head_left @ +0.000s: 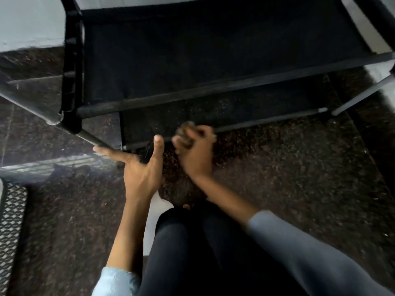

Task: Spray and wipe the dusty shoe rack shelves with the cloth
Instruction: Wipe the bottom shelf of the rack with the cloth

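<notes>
Gripping a bunched, brownish cloth (185,133), the right hand (195,149) has its fingers curled tightly round the fabric at the front edge of the lowest shelf (149,129) of the shoe rack (192,50); motion blur hides whether cloth and front rail (267,121) actually touch. That shelf is dark fabric stretched between thin rails just above the floor. Above it a wider upper shelf (203,45) of black fabric overhangs, bounded by a thicker front bar (192,95), so the opening between the two tiers is shallow and reached only from the front. The left hand (142,167) rests at the rack's lower left corner with forefinger and thumb spread wide apart; its other fingers lie behind a dark part of the frame, and whether they grasp it cannot be told. A black corner post (73,60) rises at the left, with a slanting tube (27,99) running away from its joint; a grey leg (361,97) angles down on the right. Between the hands and to the right, open speckled dark stone floor (299,178) gives free room. Pale wall (30,20) stands behind the rack. At lower left sits a perforated metal object (10,231), contents not visible. Dark-trousered knees (203,242) and light blue sleeves (310,253) fill the foreground.
</notes>
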